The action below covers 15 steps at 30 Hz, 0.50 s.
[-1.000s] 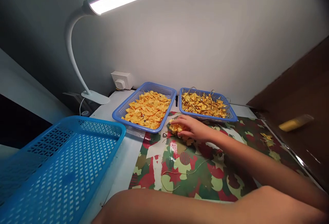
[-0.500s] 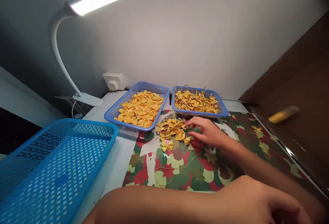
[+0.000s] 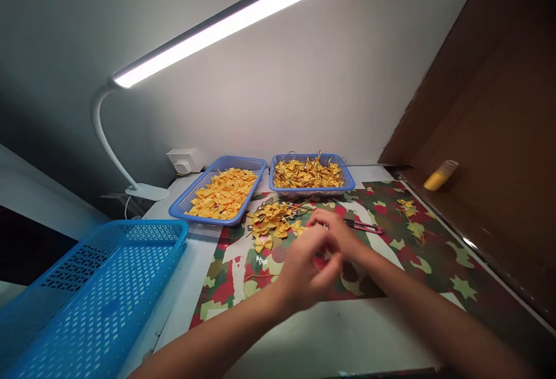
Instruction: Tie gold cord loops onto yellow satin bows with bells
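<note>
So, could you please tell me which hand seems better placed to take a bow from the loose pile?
Probably the right hand: its fingers are beside the loose pile of bows, while the left hand sits lower in view, farther from most of it. What either holds, I cannot tell.

A single head-worn camera supplies the view. It faces forward and down over the table [image 3: 339,332], toward the wall [image 3: 330,89] behind. The left hand [image 3: 304,269] and right hand [image 3: 336,231] lie at near range, below centre. The wide field spans from the large blue basket [image 3: 147,226] at left to the brown panel [image 3: 490,112] at right; the lamp [image 3: 243,22] crosses the top.
</note>
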Tool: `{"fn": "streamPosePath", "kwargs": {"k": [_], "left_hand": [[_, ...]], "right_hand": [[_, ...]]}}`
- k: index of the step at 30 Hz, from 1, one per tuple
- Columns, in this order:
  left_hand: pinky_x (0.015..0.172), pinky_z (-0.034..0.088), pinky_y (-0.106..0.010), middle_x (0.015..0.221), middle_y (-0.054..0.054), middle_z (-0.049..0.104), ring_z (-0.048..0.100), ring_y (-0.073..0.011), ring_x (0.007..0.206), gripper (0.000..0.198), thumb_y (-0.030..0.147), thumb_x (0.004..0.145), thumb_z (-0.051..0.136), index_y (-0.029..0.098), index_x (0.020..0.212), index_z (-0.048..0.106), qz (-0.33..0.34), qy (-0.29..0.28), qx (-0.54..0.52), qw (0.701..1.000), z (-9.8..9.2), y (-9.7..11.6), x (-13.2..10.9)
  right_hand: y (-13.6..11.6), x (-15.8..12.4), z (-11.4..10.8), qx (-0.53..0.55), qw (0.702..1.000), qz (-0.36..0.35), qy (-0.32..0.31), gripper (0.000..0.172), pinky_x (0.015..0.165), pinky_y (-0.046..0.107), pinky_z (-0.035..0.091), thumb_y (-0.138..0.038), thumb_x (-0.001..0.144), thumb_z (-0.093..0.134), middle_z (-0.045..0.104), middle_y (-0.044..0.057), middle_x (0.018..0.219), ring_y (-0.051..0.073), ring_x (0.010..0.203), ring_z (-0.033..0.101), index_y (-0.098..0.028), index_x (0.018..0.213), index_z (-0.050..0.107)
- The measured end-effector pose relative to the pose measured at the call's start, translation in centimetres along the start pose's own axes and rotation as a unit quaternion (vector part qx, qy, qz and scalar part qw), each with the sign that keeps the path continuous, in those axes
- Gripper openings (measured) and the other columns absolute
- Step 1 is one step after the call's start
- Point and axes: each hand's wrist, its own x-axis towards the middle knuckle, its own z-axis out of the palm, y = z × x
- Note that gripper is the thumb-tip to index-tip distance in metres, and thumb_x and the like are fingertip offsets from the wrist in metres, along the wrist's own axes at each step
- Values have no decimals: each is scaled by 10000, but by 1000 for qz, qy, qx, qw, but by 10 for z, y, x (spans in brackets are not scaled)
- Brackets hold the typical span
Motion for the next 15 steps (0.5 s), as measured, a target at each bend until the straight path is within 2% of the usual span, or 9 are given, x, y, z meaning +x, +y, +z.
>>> {"fn": "streamPosePath", "kwargs": {"k": [1,3,4,6,9,12,15], "left_hand": [[717,438,-305,866,-46,592,533,-174,801,74,174,798,544,185,871,551,19,79,47,996,-5,-11,-1],[794,452,-350,1034,-88,590,549,-214,938,233,186,790,567,190,1022,545,24,170,111,979,-13,-33,-2],[807,460,-357,1087,-97,590,558,-218,959,306,200,790,579,194,1093,535,12,165,117,979,-17,-42,-4],[784,483,-331,1065,-90,634,597,-195,907,341,244,824,584,192,1158,540,-40,99,70,992,-21,-55,-6],[742,503,-293,949,-65,685,624,-168,804,265,321,830,622,180,1053,637,-77,36,1,996,-20,-61,-11],[691,513,-272,893,-57,705,635,-162,758,225,351,833,632,175,963,683,-105,48,-25,993,-16,-62,-15],[636,512,-258,864,-62,713,641,-156,716,229,361,861,598,162,936,683,-120,60,-26,991,-14,-65,-16]], "right_hand": [[0,-5,-3,39,999,12,9,141,703,305,416,-280,801,598,562,23,775,164,743,509,-184,707,558],[0,-16,-6,117,992,43,13,225,619,271,399,-395,827,550,532,10,738,134,653,475,-186,744,530],[1,-21,-5,154,986,59,7,265,586,259,388,-440,828,532,518,4,715,121,614,453,-187,752,518],[3,-30,0,218,972,91,-12,320,543,243,370,-499,812,526,495,-3,684,103,567,424,-185,754,502],[5,-38,10,282,951,123,-24,350,533,234,366,-524,785,557,471,-9,671,94,560,412,-183,741,489],[5,-41,15,304,943,135,-14,348,523,232,354,-512,774,588,459,-17,662,91,554,393,-180,723,497],[5,-44,13,279,954,108,33,264,594,249,394,-433,780,638,544,5,794,113,644,455,-191,863,576]]}}
